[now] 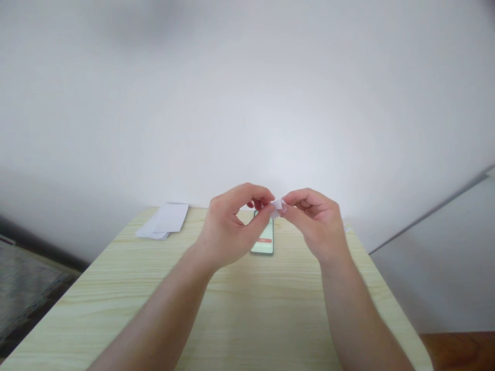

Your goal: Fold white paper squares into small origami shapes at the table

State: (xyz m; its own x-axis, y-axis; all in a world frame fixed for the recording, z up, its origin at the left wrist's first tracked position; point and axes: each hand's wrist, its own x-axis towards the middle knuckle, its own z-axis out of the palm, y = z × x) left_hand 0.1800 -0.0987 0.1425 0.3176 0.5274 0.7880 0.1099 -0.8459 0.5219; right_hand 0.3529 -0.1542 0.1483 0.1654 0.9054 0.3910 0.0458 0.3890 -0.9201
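My left hand [231, 226] and my right hand [315, 221] are raised above a pale wooden table [240, 309], fingertips meeting. Both pinch a small folded piece of white paper [277, 207] between thumb and forefinger. The paper is tiny and mostly covered by my fingers. Below and behind the hands a phone [264, 242] lies flat on the table with its screen lit, partly hidden by my left hand.
A small stack of white paper sheets [164, 220] lies at the table's far left corner. The table stands against a white wall [247, 103]. A dark floor shows at left, a wooden floor at lower right.
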